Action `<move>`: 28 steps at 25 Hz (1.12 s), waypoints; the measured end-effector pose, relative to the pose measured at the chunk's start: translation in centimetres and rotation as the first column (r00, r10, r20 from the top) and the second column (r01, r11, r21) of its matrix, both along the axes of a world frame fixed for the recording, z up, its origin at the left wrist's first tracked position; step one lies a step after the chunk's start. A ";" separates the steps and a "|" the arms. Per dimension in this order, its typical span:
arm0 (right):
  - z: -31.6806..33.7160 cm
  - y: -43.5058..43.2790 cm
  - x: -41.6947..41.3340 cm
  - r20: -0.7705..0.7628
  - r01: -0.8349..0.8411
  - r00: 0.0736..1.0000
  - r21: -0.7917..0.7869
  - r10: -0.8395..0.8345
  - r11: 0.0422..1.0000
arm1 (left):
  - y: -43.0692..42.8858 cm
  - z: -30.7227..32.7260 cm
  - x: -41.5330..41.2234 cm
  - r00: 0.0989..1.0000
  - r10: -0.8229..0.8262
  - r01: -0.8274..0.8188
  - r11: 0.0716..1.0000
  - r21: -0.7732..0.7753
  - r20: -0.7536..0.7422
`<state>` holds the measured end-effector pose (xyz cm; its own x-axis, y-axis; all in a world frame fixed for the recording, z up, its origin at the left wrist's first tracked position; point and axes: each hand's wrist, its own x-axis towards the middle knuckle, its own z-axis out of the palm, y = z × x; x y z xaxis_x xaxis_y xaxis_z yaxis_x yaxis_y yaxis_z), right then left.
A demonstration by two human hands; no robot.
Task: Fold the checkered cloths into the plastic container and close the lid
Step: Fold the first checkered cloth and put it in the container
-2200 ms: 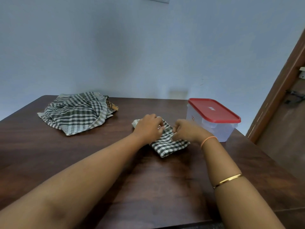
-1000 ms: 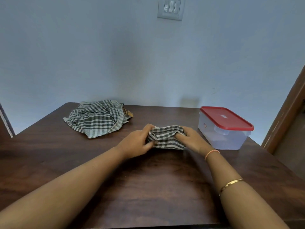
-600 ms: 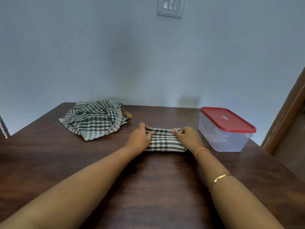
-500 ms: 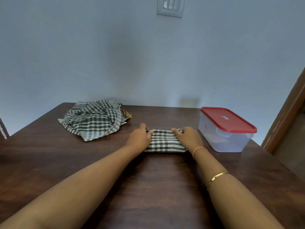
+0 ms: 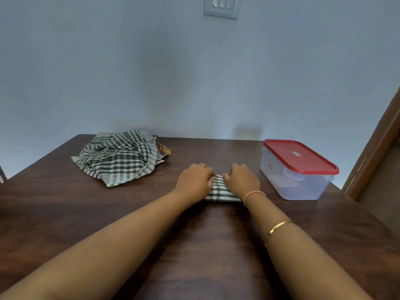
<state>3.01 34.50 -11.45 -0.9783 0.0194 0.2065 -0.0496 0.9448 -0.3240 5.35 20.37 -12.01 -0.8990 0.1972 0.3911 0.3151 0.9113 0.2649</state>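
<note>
Head camera: a person's left hand (image 5: 194,178) and right hand (image 5: 243,179) lie side by side on a small folded checkered cloth (image 5: 218,190) at mid-counter (image 5: 194,245). Their fingers bend over its far edge; whether they pinch or merely press is hidden. The plastic container (image 5: 296,185) stands just right, its red lid (image 5: 298,156) on. A crumpled cloth (image 5: 121,159) lies far left. Let go carelessly, the bundle could spring open, since lifting the lid likely needs a hand.

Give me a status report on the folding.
Left hand and right hand both on the folded cloth, grip unclear. Lid closed on container. Other cloth heaped, unfolded, far left.
</note>
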 end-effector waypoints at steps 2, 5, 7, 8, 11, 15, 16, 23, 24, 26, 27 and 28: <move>-0.3 0.4 -0.3 0.086 0.029 0.996 -0.030 -0.026 0.999 | -0.2 -1.1 -0.5 0.989 0.047 -0.054 0.998 0.043 0.141; -0.5 0.6 -0.6 0.122 0.046 0.992 -0.049 -0.040 0.998 | -0.7 -1.5 -1.2 0.963 0.074 -0.117 0.981 0.156 0.261; -0.3 0.5 -0.5 0.116 0.045 0.993 -0.068 -0.037 0.997 | -0.4 -0.9 -1.1 0.960 0.091 -0.126 0.984 0.122 0.264; -0.2 0.5 -0.2 0.078 0.041 0.996 -0.074 -0.035 0.996 | -0.1 -0.6 -0.8 0.974 0.106 -0.127 0.988 0.093 0.200; 1.6 1.2 0.6 -0.169 0.000 0.985 -0.099 -0.017 0.995 | 1.3 0.3 -0.6 0.983 0.088 -0.069 0.991 0.116 -0.162; 5.5 4.1 1.5 -0.384 -0.019 0.923 0.014 0.023 1.000 | 6.5 2.0 0.8 0.977 -0.081 0.133 0.953 0.271 -0.197; 6.4 5.1 1.9 -0.399 0.001 0.916 0.073 0.028 0.997 | 8.2 2.3 1.2 0.980 -0.146 0.182 0.931 0.316 -0.135; 7.4 10.9 3.5 -0.028 0.128 0.992 0.172 -0.126 0.977 | 16.9 0.5 1.0 0.907 -0.344 0.127 0.774 0.620 0.244; 7.0 11.3 3.6 0.023 0.113 0.993 0.189 -0.119 0.976 | 17.1 0.6 1.1 0.900 -0.336 0.100 0.780 0.618 0.278; 6.6 11.8 3.8 0.014 0.060 0.998 0.251 -0.066 0.966 | 17.5 0.2 0.8 0.895 -0.313 0.046 0.774 0.631 0.318; 6.7 11.9 3.9 0.003 0.030 0.999 0.285 -0.033 0.958 | 17.8 -0.1 0.4 0.900 -0.312 0.045 0.762 0.646 0.305; 6.9 11.9 4.0 0.005 0.002 1.000 0.316 -0.003 0.949 | 18.2 -1.5 -1.1 0.908 -0.297 0.018 0.734 0.679 0.297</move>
